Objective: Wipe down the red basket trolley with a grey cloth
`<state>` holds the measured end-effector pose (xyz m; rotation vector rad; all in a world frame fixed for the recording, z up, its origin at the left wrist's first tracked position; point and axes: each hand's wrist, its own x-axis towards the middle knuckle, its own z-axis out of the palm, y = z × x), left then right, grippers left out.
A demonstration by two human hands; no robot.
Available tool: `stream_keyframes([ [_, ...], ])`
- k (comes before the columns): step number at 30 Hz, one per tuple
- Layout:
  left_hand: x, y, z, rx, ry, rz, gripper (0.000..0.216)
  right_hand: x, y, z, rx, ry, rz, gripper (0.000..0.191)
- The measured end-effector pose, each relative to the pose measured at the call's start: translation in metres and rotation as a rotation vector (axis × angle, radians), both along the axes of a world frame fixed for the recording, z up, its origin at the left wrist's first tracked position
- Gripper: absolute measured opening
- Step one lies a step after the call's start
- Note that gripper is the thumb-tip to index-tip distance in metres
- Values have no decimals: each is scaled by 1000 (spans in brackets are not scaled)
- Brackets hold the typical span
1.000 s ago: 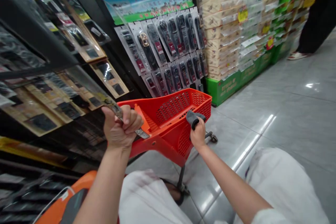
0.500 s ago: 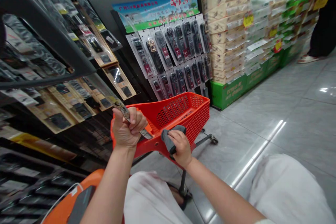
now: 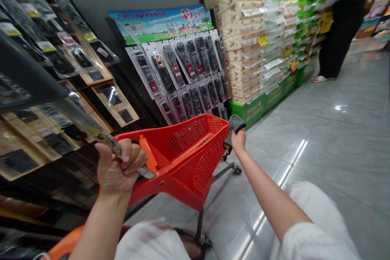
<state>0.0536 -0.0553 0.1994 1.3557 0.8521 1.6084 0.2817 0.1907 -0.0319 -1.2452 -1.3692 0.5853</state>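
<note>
My left hand (image 3: pixel 122 166) is wrapped around the worn metal handle bar (image 3: pixel 112 144) of a red shopping cart (image 3: pixel 179 183). The bar slants up to a dark plastic piece (image 3: pixel 30 75) at the upper left. At the cart's far right corner, my right hand (image 3: pixel 239 140) holds a bunched grey cloth (image 3: pixel 236 122) against or close beside the basket rim. Part of the cloth is hidden by my fingers, and a small black and yellow bit shows just below it.
Packaged goods hang on a rack (image 3: pixel 109 103) at left and belts on a display board (image 3: pixel 183 69) ahead. Stacked cartons (image 3: pixel 243 40) stand on a green base (image 3: pixel 252 109). A person in dark clothes (image 3: pixel 341 40) stands at the far right on the grey tiled floor (image 3: pixel 350 138).
My right hand has moved the cloth forward and right, from the cart's near side to its far corner. My left hand keeps its grip. The view has shifted, showing more of the person.
</note>
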Motion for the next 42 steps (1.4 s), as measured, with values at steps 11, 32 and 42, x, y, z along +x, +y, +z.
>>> stream_keyframes([
  [11, 8, 3, -2, 16, -39, 19, 59, -5, -21, -5, 202, -374, 276, 38],
  [32, 11, -1, -5, -1, -96, 9, 59, -93, -195, 59, 542, -299, 593, 49],
  [42, 11, 6, -1, 32, -35, -4, 58, -33, -89, 39, 129, -428, 328, 61],
])
